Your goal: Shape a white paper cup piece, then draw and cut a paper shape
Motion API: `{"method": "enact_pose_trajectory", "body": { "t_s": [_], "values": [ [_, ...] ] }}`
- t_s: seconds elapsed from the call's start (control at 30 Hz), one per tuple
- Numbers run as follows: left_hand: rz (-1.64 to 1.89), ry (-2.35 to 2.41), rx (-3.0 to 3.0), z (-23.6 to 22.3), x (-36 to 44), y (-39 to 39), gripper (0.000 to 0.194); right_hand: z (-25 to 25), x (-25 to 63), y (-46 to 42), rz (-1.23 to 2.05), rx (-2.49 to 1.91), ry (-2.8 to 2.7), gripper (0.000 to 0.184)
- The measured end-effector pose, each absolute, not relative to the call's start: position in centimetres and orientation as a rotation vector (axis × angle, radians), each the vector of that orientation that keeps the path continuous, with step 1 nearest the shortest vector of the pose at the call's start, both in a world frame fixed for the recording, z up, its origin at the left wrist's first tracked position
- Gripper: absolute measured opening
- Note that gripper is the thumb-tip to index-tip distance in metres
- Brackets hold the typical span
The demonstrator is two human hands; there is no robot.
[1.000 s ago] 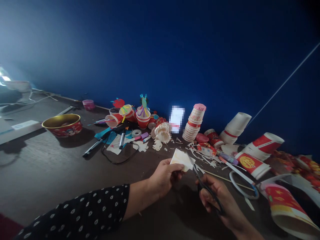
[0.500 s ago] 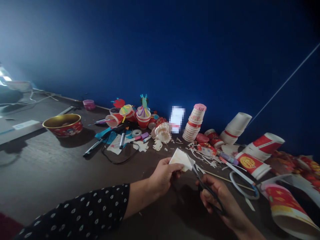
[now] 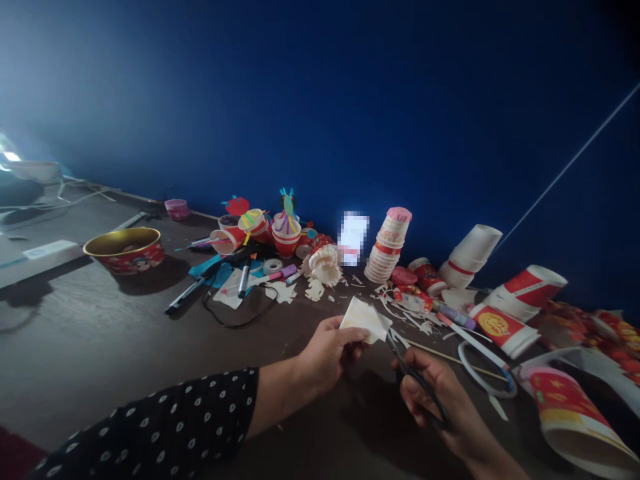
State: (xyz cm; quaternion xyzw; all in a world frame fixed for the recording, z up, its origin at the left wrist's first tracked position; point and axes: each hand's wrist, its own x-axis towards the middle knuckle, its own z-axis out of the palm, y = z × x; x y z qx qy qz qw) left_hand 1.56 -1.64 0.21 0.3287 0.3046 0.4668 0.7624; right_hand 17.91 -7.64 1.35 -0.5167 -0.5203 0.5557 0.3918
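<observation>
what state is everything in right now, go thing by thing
left hand, gripping the paper
folded white paper, held up off the table
right hand, fingers through the scissor handles
scissors, blades at the paper's edge
red bowl, upright, gold inside
paper cup stack, upright, pink top
red paper cup, lying on its side

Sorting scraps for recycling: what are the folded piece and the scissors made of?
The folded piece looks like matte white paper, thin enough to crease sharply. The scissors seem to have metal blades, given their slight sheen, and dark handles, possibly plastic; the dim light leaves that open.
</observation>
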Motion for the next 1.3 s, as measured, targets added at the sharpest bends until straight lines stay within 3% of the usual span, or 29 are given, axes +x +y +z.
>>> {"method": "enact_pose_trajectory", "body": {
  "t_s": [1.3],
  "values": [
    [0.991,0.669,0.652,0.9,1.6,-2.0,0.016,1.5,16.7,-8.1,1.334,-1.332,-1.19,0.045]
  ]
}}
